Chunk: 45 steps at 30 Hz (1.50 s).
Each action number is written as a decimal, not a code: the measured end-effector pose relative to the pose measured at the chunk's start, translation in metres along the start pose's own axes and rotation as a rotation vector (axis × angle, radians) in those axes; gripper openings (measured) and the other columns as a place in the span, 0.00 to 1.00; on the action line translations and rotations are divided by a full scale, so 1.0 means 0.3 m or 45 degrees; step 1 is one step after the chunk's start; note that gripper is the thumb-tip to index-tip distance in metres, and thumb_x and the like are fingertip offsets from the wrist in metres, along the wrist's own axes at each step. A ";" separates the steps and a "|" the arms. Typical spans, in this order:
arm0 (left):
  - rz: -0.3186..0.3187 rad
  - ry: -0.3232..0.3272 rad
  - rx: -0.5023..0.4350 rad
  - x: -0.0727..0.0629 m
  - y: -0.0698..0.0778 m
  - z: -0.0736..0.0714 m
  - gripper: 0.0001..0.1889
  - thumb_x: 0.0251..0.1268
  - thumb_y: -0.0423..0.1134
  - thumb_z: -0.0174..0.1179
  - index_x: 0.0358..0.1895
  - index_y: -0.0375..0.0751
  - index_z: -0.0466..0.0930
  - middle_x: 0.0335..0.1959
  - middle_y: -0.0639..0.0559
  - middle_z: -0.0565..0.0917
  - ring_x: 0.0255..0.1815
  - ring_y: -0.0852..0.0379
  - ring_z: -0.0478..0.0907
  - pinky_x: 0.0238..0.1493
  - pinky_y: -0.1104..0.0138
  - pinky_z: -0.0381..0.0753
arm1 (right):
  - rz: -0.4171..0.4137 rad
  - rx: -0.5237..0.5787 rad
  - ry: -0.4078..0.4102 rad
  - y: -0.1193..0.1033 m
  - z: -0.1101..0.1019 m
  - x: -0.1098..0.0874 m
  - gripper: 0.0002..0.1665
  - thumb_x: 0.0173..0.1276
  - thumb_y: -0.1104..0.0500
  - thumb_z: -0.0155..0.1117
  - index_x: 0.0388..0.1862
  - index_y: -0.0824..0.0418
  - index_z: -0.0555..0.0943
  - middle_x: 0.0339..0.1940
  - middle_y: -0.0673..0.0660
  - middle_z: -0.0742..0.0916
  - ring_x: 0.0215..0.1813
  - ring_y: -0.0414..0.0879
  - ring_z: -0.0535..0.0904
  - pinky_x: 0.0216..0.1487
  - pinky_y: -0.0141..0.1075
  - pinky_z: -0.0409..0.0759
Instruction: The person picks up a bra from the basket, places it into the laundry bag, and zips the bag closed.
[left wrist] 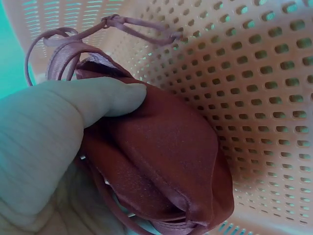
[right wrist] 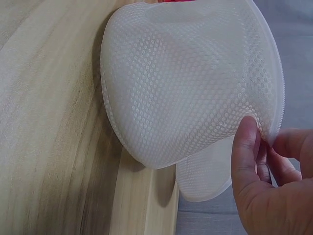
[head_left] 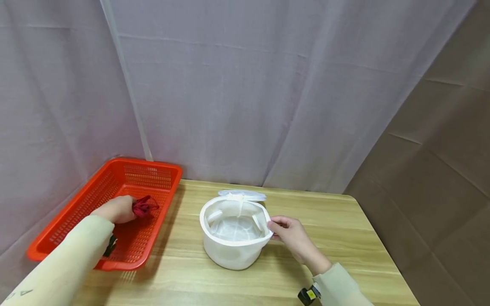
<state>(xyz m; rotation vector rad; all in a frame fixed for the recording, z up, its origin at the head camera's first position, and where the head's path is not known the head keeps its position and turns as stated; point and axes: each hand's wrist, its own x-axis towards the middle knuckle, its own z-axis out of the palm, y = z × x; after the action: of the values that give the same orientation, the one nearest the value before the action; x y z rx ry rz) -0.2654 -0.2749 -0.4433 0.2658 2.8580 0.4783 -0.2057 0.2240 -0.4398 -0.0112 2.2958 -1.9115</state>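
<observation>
Inside the red basket, my left hand (head_left: 116, 209) holds a dark red cloth bundle (head_left: 143, 206) with thin straps. In the left wrist view, the thumb (left wrist: 115, 95) presses on the smooth folded cloth (left wrist: 166, 147), and knotted cords trail off above it. On the table stands a round white mesh laundry bag (head_left: 233, 255), its mouth uncovered and its lid (head_left: 245, 194) hinged back behind it. My right hand (head_left: 292, 238) pinches the right rim of this bag between thumb and fingers. A zipper edge runs along that rim in the right wrist view.
The red plastic basket (head_left: 174, 182), with perforated walls, stands at the left of the wooden table (head_left: 325, 221). A small dark item (head_left: 110, 246) shows beside the left sleeve, partly hidden. Grey curtains (head_left: 229, 106) hang behind the table, and brown cloth (head_left: 440, 191) hangs on the right.
</observation>
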 end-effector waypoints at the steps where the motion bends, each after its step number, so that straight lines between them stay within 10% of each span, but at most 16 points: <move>1: 0.001 0.002 -0.007 -0.001 0.002 0.000 0.07 0.55 0.33 0.62 0.26 0.44 0.73 0.21 0.50 0.70 0.24 0.52 0.67 0.29 0.61 0.66 | 0.002 0.004 0.006 0.000 0.000 0.000 0.14 0.69 0.64 0.62 0.49 0.72 0.81 0.43 0.63 0.84 0.43 0.51 0.82 0.45 0.42 0.82; 21: 0.026 0.269 -0.174 0.009 0.043 -0.055 0.16 0.56 0.41 0.64 0.43 0.34 0.75 0.25 0.49 0.74 0.25 0.52 0.69 0.27 0.62 0.67 | -0.005 -0.003 0.032 -0.007 0.004 0.010 0.13 0.69 0.64 0.62 0.48 0.72 0.81 0.43 0.63 0.84 0.41 0.49 0.82 0.43 0.39 0.83; 45: 0.073 0.549 -0.297 -0.042 0.137 -0.088 0.11 0.60 0.41 0.63 0.41 0.42 0.74 0.25 0.49 0.75 0.24 0.52 0.69 0.26 0.61 0.68 | -0.034 -0.007 0.056 0.001 0.007 0.011 0.10 0.70 0.66 0.60 0.44 0.72 0.82 0.40 0.62 0.84 0.40 0.50 0.82 0.42 0.39 0.83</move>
<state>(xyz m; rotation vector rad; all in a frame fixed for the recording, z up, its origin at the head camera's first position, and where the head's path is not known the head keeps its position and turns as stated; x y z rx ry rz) -0.2542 -0.2471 -0.4024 0.2251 3.1668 0.9790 -0.2089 0.2217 -0.4408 0.0000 2.3408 -1.9373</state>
